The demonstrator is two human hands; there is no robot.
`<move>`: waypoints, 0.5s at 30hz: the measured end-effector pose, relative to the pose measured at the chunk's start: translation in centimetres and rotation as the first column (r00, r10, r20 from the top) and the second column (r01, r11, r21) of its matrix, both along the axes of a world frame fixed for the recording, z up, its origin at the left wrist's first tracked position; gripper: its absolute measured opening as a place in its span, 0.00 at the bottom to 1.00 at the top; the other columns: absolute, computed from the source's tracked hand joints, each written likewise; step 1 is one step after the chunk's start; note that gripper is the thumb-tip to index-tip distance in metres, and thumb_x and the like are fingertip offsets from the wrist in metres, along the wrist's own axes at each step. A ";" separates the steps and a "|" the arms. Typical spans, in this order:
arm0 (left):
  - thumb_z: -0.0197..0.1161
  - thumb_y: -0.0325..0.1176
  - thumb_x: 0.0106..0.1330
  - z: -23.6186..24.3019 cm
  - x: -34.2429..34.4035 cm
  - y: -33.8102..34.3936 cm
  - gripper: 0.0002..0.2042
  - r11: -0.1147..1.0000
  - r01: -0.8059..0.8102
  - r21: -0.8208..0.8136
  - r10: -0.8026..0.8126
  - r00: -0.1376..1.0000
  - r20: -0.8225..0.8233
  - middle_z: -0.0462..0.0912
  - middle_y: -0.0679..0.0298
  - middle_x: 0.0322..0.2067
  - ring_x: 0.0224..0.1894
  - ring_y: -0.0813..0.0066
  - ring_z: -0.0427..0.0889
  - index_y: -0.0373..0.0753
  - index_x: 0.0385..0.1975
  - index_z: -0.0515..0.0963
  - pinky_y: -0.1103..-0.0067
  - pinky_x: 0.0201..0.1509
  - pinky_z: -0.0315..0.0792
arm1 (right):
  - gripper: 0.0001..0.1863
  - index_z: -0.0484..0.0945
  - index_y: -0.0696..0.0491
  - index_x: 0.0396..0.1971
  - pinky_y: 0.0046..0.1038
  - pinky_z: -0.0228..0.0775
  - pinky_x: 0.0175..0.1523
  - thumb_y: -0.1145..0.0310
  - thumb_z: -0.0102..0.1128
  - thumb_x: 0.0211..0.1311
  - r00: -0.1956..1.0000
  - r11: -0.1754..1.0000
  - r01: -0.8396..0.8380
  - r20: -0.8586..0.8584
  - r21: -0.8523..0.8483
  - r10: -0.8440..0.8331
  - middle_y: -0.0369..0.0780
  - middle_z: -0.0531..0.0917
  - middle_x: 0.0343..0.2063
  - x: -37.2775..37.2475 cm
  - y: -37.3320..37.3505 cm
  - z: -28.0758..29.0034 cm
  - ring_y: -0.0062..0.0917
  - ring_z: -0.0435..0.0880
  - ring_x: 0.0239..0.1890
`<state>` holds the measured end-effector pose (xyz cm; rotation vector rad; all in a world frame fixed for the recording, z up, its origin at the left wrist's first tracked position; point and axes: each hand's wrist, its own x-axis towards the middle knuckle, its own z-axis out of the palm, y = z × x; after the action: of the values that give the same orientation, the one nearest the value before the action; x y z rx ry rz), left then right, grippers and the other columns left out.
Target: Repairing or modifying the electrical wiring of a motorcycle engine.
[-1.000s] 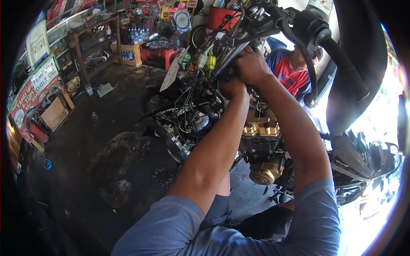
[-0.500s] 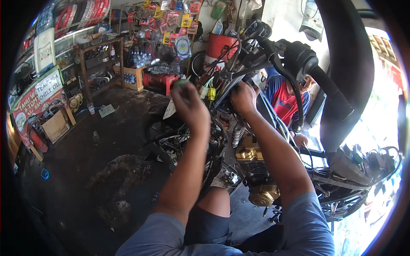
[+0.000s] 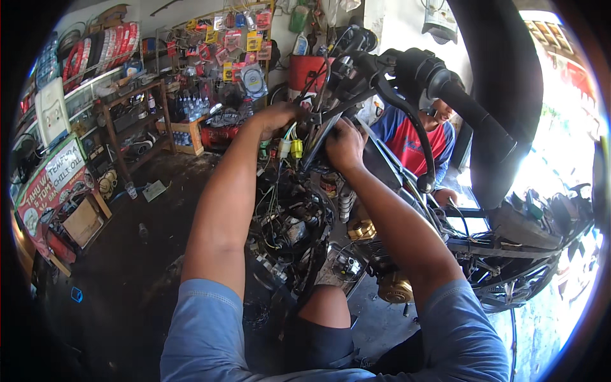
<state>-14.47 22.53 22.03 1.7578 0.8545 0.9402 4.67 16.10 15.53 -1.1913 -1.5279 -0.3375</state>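
Observation:
A partly stripped motorcycle stands in front of me, its black handlebar (image 3: 468,105) and curved lever (image 3: 417,130) rising at the right. My left hand (image 3: 283,119) reaches in at the steering head, and its fingertips are hidden behind cables. Just below it hang a white wire connector (image 3: 284,148) and a yellow wire connector (image 3: 296,149), with coloured wires running to them. My right hand (image 3: 347,145) is closed at the dark front part of the motorcycle below the handlebar. What its fingers hold is hidden.
A person in a red and blue shirt (image 3: 414,143) is behind the motorcycle at right. Below my arms are loose wiring (image 3: 273,210) and a gold engine cover (image 3: 396,288). Wooden shelving (image 3: 137,121), a red drum (image 3: 305,73) and a leaning signboard (image 3: 54,181) stand beyond.
My left hand, blurred and raised left of the connectors before, has gone forward to the steering head. The right hand stays at the same part. The view has turned slightly.

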 end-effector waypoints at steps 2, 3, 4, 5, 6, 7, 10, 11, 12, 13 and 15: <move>0.62 0.51 0.72 0.7 0.7 -0.5 0.22 0.997 -0.072 0.003 0.072 0.997 -0.008 0.87 0.64 0.41 0.40 0.78 0.83 0.35 0.49 0.83 0.76 0.47 0.75 | 0.12 0.85 0.42 0.42 0.46 0.56 0.67 0.66 0.59 0.59 1.000 1.000 0.009 -0.017 0.001 -0.009 0.40 0.88 0.42 0.5 0.2 0.0 0.41 0.83 0.50; 0.60 0.55 0.72 0.9 0.3 -0.6 0.25 0.968 -0.049 0.246 0.091 0.983 -0.162 0.87 0.62 0.42 0.42 0.75 0.83 0.36 0.51 0.82 0.74 0.50 0.74 | 0.12 0.85 0.42 0.42 0.45 0.57 0.66 0.66 0.59 0.59 0.998 1.000 -0.029 -0.055 -0.009 0.029 0.41 0.88 0.39 0.1 0.0 0.1 0.42 0.84 0.49; 0.58 0.59 0.72 1.0 0.0 -0.6 0.29 0.884 0.014 0.467 0.144 0.943 -0.301 0.87 0.59 0.43 0.45 0.71 0.84 0.37 0.53 0.81 0.72 0.52 0.74 | 0.12 0.85 0.42 0.42 0.44 0.57 0.66 0.66 0.59 0.59 0.993 0.997 -0.069 -0.094 -0.019 0.067 0.42 0.88 0.37 -0.3 -0.1 0.1 0.42 0.84 0.48; 0.52 0.67 0.71 1.2 -0.2 -0.5 0.35 0.838 0.087 0.539 0.157 0.907 -0.390 0.86 0.54 0.47 0.51 0.64 0.83 0.37 0.55 0.80 0.68 0.58 0.72 | 0.12 0.86 0.42 0.42 0.43 0.58 0.65 0.66 0.59 0.59 0.995 0.998 -0.035 -0.092 -0.059 0.029 0.45 0.88 0.31 -0.5 -0.2 0.3 0.44 0.85 0.42; 0.52 0.67 0.71 1.0 -0.4 -0.4 0.35 0.842 0.082 0.533 0.160 0.906 -0.392 0.86 0.54 0.47 0.51 0.64 0.83 0.37 0.55 0.80 0.68 0.58 0.72 | 0.12 0.86 0.42 0.42 0.43 0.58 0.65 0.66 0.59 0.59 0.995 0.997 -0.041 -0.093 -0.066 0.034 0.45 0.88 0.31 -0.6 -0.3 0.5 0.44 0.85 0.42; 0.49 0.70 0.70 0.9 -0.6 -0.2 0.37 0.850 0.052 0.525 0.164 0.920 -0.357 0.86 0.53 0.48 0.53 0.63 0.82 0.37 0.54 0.81 0.66 0.60 0.71 | 0.13 0.85 0.42 0.42 0.43 0.58 0.65 0.65 0.59 0.58 0.999 0.996 -0.014 -0.038 -0.088 0.011 0.46 0.87 0.29 -0.7 -0.3 0.6 0.45 0.86 0.40; 0.53 0.57 0.74 2.5 0.1 -2.6 0.27 0.917 0.052 0.395 0.120 0.909 -0.398 0.86 0.58 0.48 0.50 0.71 0.80 0.39 0.56 0.81 0.71 0.59 0.71 | 0.16 0.83 0.45 0.45 0.46 0.56 0.67 0.64 0.59 0.56 0.997 0.991 0.027 0.074 -0.134 -0.017 0.49 0.87 0.28 0.3 -0.6 0.6 0.47 0.86 0.37; 0.52 0.57 0.75 3.0 0.0 -3.3 0.27 0.930 0.127 0.346 0.057 0.878 -0.476 0.86 0.58 0.48 0.50 0.72 0.79 0.39 0.55 0.81 0.71 0.58 0.71 | 0.17 0.83 0.45 0.46 0.48 0.54 0.68 0.65 0.58 0.56 0.995 0.990 0.021 0.098 -0.140 -0.007 0.49 0.87 0.29 0.5 -0.6 0.6 0.48 0.87 0.38; 0.51 0.57 0.75 2.9 -0.2 -3.2 0.27 0.938 0.196 0.285 -0.009 0.836 -0.548 0.85 0.59 0.48 0.50 0.73 0.79 0.38 0.55 0.81 0.71 0.58 0.71 | 0.18 0.82 0.45 0.47 0.50 0.52 0.69 0.65 0.58 0.56 0.993 0.989 0.011 0.121 -0.151 0.007 0.49 0.87 0.29 0.4 -0.6 0.6 0.48 0.87 0.39; 0.49 0.56 0.76 2.9 -0.4 -2.6 0.27 0.939 0.244 0.242 -0.057 0.806 -0.589 0.85 0.59 0.49 0.51 0.74 0.78 0.38 0.56 0.81 0.72 0.58 0.71 | 0.19 0.82 0.44 0.49 0.54 0.48 0.71 0.66 0.56 0.56 0.988 0.976 0.014 0.151 -0.219 0.020 0.49 0.88 0.33 0.4 -0.6 0.8 0.48 0.86 0.43; 0.44 0.63 0.75 1.9 -0.2 -2.2 0.33 0.946 0.197 0.258 -0.035 0.851 -0.524 0.86 0.58 0.48 0.49 0.71 0.82 0.39 0.58 0.79 0.69 0.59 0.70 | 0.19 0.82 0.43 0.49 0.55 0.47 0.71 0.66 0.56 0.56 0.981 0.963 -0.002 0.185 -0.269 0.053 0.49 0.88 0.36 0.6 -0.6 1.1 0.47 0.86 0.45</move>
<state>-14.69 20.29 23.89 2.3643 0.9532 0.5354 5.29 15.55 16.65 -1.3777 -1.7983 -0.2364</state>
